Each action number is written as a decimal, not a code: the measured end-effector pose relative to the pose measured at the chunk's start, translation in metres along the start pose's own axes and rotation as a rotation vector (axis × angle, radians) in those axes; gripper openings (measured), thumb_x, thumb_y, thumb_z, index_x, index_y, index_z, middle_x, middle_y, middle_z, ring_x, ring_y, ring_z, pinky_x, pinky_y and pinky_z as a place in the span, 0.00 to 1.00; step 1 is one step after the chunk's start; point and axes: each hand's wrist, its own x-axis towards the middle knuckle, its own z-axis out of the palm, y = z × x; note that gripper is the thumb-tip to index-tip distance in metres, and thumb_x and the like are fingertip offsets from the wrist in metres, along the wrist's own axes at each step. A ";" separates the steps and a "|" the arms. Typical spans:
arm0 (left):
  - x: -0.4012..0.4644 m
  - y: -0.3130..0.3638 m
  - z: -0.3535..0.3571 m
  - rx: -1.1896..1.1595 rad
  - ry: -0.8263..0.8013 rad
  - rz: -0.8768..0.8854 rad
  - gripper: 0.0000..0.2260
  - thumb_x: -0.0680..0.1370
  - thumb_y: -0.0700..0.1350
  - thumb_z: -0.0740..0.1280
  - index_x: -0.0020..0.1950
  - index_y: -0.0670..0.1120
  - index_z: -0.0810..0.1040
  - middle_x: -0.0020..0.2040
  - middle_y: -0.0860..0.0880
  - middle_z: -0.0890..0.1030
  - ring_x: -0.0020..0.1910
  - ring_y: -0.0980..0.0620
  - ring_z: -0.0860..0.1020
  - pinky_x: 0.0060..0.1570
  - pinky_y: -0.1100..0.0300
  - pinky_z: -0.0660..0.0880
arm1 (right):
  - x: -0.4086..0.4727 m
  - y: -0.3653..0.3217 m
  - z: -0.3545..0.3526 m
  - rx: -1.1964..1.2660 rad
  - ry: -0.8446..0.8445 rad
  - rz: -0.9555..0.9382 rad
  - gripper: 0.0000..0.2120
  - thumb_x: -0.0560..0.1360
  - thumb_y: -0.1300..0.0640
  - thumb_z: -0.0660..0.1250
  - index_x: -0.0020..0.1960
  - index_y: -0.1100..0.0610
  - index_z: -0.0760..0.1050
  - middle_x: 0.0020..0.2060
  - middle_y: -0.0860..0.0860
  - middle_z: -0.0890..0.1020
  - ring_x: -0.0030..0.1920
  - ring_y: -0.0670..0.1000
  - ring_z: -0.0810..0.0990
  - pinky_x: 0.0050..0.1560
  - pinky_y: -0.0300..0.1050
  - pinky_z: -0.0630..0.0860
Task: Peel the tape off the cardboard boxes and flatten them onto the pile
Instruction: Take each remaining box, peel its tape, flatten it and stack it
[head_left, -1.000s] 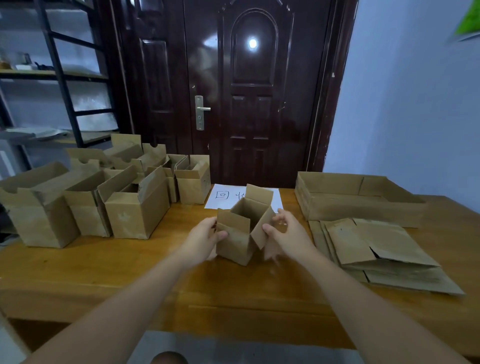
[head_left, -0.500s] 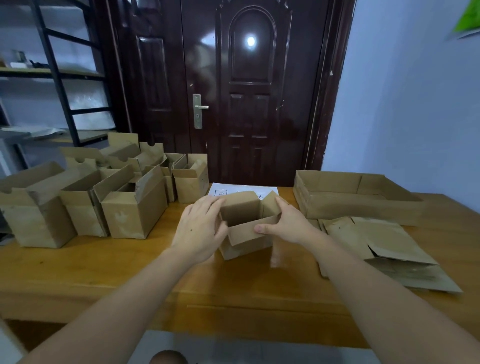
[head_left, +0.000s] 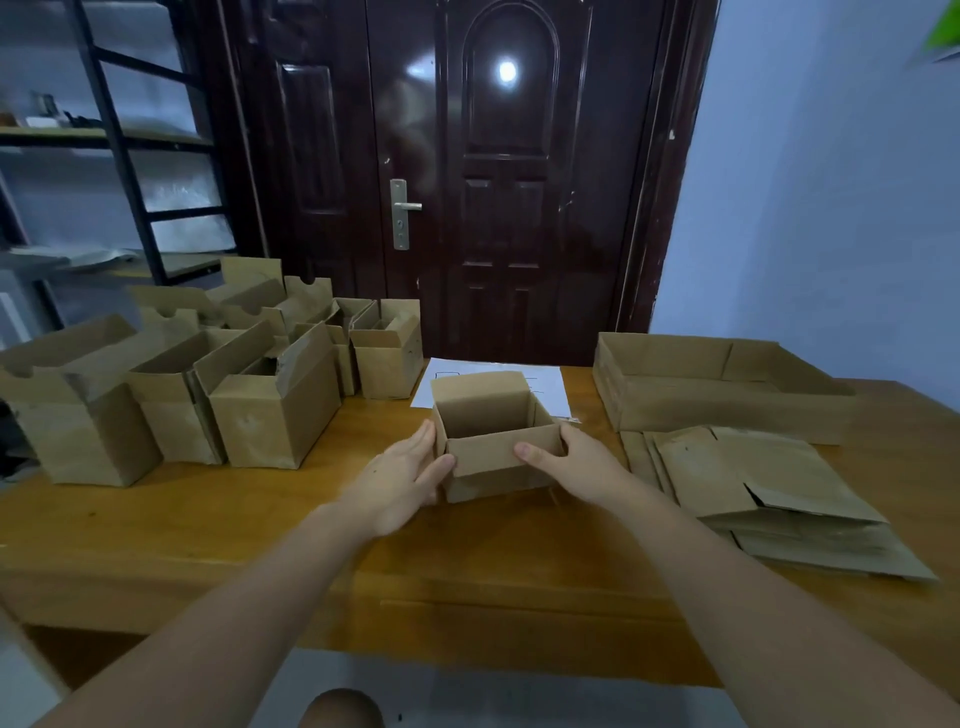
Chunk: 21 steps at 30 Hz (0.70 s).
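head view: beyond both hands a dark door (head_left: 498, 182) with a metal handle (head_left: 402, 208) fills the far wall, a pale blue wall (head_left: 831, 208) runs off past the right hand, and a black shelf rack (head_left: 130, 156) stands far out past the left hand. under the hands a wooden table (head_left: 260, 525) spreads wide; its near edge runs below the forearms, with grey floor showing beneath it. bare wood lies open between the wrists and that near edge.

past the left hand a crowd of open cardboard boxes (head_left: 270, 415) stands upright, flaps up, reaching the table's left edge. past the right hand a shallow cardboard tray (head_left: 717, 395) sits near the far edge, and just nearer, beside the right wrist, lies the pile of flattened boxes (head_left: 769, 488), which runs close to the table's near-right edge. a white sheet of paper (head_left: 545, 384) lies flat just beyond the fingertips.

between the hands stands the small box (head_left: 493, 447), open at the top, bottom on the wood, one flap raised at its far side. the left hand (head_left: 400, 483) presses its straight fingers flat against the box's left wall, thumb at the near corner. the right hand (head_left: 571, 462) grips the right wall, thumb laid across the near face, fingers hidden behind. no tape can be made out on it.
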 end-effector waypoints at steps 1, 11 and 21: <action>-0.001 -0.004 -0.001 -0.087 -0.060 -0.007 0.40 0.79 0.72 0.53 0.83 0.57 0.37 0.83 0.51 0.58 0.79 0.48 0.63 0.77 0.47 0.64 | -0.001 0.001 -0.003 0.021 -0.038 -0.007 0.43 0.70 0.29 0.69 0.78 0.48 0.62 0.68 0.46 0.74 0.64 0.50 0.75 0.61 0.46 0.79; 0.002 0.009 -0.002 -0.546 0.034 -0.016 0.41 0.83 0.42 0.67 0.84 0.59 0.41 0.74 0.48 0.73 0.64 0.49 0.78 0.58 0.56 0.79 | -0.012 0.009 -0.010 -0.065 -0.018 -0.106 0.63 0.64 0.54 0.84 0.81 0.35 0.42 0.79 0.44 0.61 0.77 0.50 0.64 0.67 0.46 0.72; 0.001 0.038 -0.037 -0.288 0.218 0.122 0.37 0.78 0.58 0.72 0.82 0.57 0.57 0.64 0.60 0.73 0.64 0.57 0.72 0.63 0.56 0.70 | -0.018 -0.026 -0.038 0.232 0.186 -0.175 0.31 0.79 0.38 0.66 0.78 0.44 0.64 0.65 0.37 0.75 0.65 0.42 0.74 0.62 0.43 0.73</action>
